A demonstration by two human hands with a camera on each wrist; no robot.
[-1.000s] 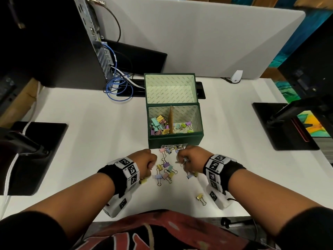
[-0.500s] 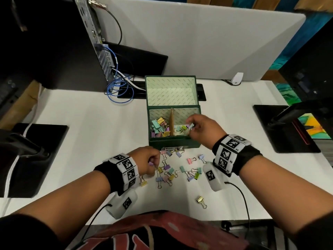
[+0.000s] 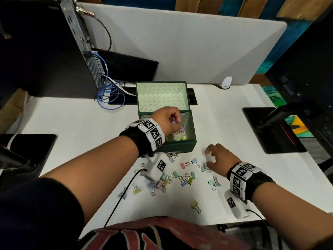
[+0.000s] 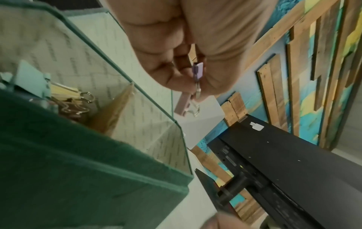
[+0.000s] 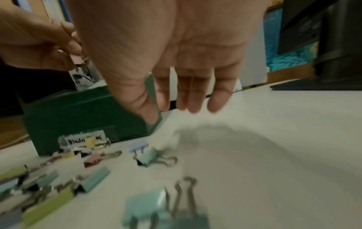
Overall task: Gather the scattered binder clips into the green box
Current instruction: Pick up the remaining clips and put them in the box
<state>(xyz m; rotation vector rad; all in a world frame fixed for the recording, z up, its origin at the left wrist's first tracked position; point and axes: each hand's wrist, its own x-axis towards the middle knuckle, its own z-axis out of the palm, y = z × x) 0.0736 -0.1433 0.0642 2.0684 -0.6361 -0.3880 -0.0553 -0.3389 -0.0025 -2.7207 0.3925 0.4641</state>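
Note:
The green box stands open mid-table, with several pastel binder clips inside. My left hand hovers over its right compartment. In the left wrist view its fingertips pinch a purple clip, and a pink clip hangs below. My right hand is low over the table, right of the box front, fingers straight and holding nothing. Several scattered clips lie in front of the box, some hidden under my left wrist.
A computer tower and blue cable stand at the back left. Black monitor bases sit left and right. A white partition closes the back. One yellow clip lies near the front edge.
My left hand rose from the clip pile to above the box, carrying clips. My right hand left the box and dropped back to the table, empty.

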